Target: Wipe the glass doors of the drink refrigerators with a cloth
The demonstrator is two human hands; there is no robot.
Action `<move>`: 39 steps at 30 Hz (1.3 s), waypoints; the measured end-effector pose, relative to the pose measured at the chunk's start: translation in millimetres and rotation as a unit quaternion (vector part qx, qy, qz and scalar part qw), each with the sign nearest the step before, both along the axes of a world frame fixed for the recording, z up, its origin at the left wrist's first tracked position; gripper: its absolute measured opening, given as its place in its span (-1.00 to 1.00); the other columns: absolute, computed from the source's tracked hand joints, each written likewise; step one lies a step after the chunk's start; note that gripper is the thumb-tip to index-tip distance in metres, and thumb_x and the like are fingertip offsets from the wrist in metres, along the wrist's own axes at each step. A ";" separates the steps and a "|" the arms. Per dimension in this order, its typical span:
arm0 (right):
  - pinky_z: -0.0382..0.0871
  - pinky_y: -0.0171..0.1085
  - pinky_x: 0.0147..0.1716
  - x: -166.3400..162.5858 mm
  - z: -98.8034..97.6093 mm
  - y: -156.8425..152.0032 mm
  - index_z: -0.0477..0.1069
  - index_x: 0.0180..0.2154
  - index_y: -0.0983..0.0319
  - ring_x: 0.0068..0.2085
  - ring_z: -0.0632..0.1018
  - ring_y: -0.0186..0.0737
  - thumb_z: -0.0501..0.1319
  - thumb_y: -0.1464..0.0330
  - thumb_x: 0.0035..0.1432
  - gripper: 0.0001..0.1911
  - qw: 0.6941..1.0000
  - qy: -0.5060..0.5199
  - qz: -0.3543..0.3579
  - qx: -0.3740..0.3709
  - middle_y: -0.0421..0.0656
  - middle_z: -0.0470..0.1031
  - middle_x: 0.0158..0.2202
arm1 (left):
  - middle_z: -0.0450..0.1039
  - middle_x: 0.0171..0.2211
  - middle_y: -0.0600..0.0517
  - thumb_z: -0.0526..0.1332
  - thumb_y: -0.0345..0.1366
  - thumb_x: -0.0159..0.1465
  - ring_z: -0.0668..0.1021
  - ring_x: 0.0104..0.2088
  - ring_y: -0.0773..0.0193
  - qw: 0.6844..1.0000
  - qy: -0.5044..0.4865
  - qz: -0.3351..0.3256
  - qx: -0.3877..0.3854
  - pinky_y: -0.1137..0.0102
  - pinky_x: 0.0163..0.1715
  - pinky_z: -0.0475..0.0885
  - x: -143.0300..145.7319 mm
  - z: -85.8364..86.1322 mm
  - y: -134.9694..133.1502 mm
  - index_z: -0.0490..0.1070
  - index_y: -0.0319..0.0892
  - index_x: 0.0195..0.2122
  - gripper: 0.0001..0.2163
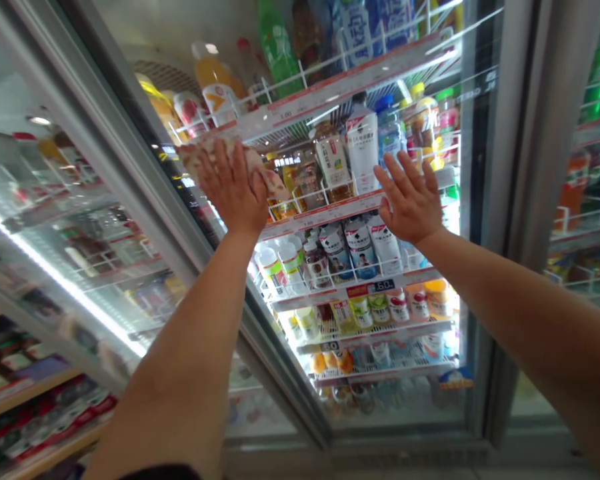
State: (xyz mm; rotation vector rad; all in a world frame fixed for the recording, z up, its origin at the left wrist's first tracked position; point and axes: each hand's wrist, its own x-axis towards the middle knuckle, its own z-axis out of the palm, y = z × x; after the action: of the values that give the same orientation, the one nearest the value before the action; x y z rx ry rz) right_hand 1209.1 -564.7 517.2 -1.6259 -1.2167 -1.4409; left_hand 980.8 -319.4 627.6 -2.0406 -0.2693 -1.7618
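My left hand (234, 188) presses a patterned cloth (267, 177) flat against the glass door (430, 407) of a drinks cooler, fingers stretched out over the cloth. My right hand (411, 199) lies spread and flat on the same glass farther right, holding nothing. Behind the glass stand white wire shelves (330, 93) with several bottles, among them a white bottle (363, 143) and an orange juice bottle (216, 81).
A grey door frame (130, 173) runs diagonally on the left, with another glass door (65, 267) beyond it. A vertical frame (530, 200) stands on the right next to a further cooler section (590, 200). Wooden store shelves (25, 393) with packaged goods sit at the lower left.
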 end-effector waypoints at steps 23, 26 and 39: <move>-0.13 0.17 0.39 3.7 -1.8 2.2 -0.06 0.41 0.08 0.43 0.04 -0.05 0.01 0.33 0.30 -0.32 0.999 -0.031 -0.033 0.015 -0.20 0.00 0.43 | -0.01 0.42 -0.04 -0.01 -0.15 0.43 -0.13 0.44 0.03 0.996 0.016 0.073 0.058 -0.04 0.39 -0.08 -41.6 -74.3 35.8 0.14 -0.15 0.36 -0.50; -0.14 0.20 0.38 2.1 -1.0 1.2 -0.12 0.41 -0.01 0.43 0.04 -0.01 0.01 0.33 0.29 -0.29 1.000 -0.007 -0.012 0.009 -0.27 -0.02 0.43 | 0.19 0.35 0.01 0.08 -0.10 0.39 -0.05 0.43 0.00 0.970 0.166 0.069 0.165 -0.04 0.38 -0.09 -40.7 -101.4 31.7 0.23 0.00 0.31 -0.53; -0.12 0.26 0.36 -1.2 -1.5 1.4 -0.02 0.40 0.02 0.42 0.08 0.05 0.05 0.36 0.26 -0.30 1.000 0.000 0.013 0.018 -0.19 0.05 0.42 | 0.20 0.34 0.16 0.12 -0.10 0.35 0.05 0.42 0.09 0.949 0.286 0.021 0.129 -0.01 0.41 -0.11 -32.1 -103.2 14.8 0.26 0.16 0.28 -0.55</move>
State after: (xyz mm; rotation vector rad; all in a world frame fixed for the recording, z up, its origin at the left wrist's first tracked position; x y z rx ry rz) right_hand 1208.0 -563.4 515.7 -1.5808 -1.2015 -1.4381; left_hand 948.7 -304.5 524.4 -2.2142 0.0928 -1.0443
